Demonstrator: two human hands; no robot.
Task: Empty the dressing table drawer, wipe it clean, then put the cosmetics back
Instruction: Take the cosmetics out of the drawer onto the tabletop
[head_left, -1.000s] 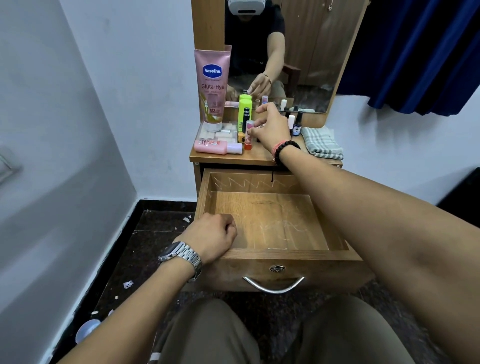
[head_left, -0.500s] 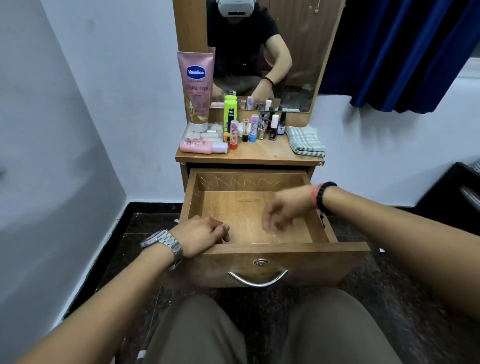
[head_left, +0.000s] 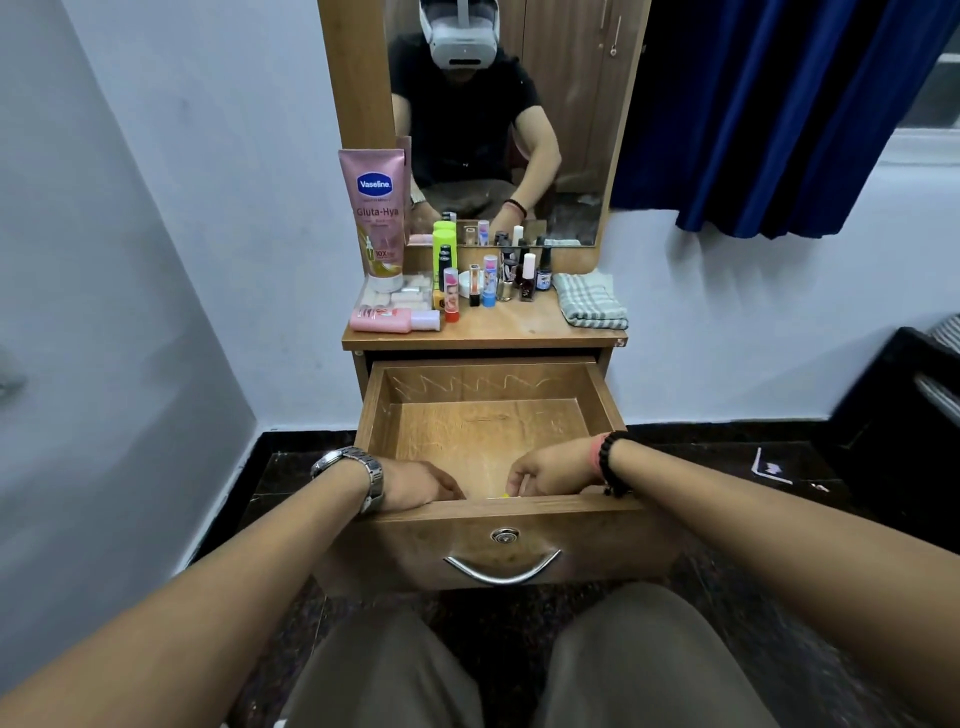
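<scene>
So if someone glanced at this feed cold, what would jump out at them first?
Probably the pulled-out wooden drawer in the centre, nearly bare, with the left hand and right hand reaching in behind its front edge. Next, the cosmetics crowded on the tabletop above, led by the tall pink Vaseline tube at the left, with a folded striped cloth at the right.

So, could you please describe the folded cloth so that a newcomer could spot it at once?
Start at the dressing table top below the mirror. The folded cloth lies at its right end, beside the row of small bottles. It is the only fabric item there, pale with grey-green stripes.
</scene>
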